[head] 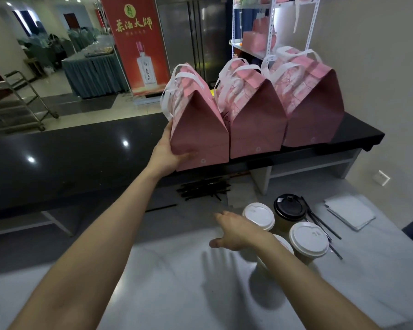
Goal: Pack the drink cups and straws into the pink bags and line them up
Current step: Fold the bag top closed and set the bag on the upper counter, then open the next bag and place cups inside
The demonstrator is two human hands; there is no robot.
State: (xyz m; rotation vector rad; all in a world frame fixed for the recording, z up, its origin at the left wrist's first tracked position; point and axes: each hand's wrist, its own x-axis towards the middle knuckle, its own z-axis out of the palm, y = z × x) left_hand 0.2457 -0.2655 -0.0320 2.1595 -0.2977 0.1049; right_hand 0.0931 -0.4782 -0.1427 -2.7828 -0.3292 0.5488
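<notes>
Both hands are reaching out over a two-level counter: the left hand [171,151] is wrapping around the lower left corner of the nearest pink bag [198,125], thumb on its front face, while the right hand [236,231] is hovering open and empty, fingers spread, just beside a cluster of lidded cups on the pale lower counter [165,282]. Three pink bags are standing in a row on the raised black counter [69,151], the held one overhanging its front edge; if the grip loosens, it is likely tipping forward off the ledge. Four cups are waiting: three white-lidded cups [310,239] and one black-lidded cup [289,207]; the right forearm is passing over one and could knock it. Black straws [204,188] are lying in a loose pile, too many to count, with a few more beside the cups.
</notes>
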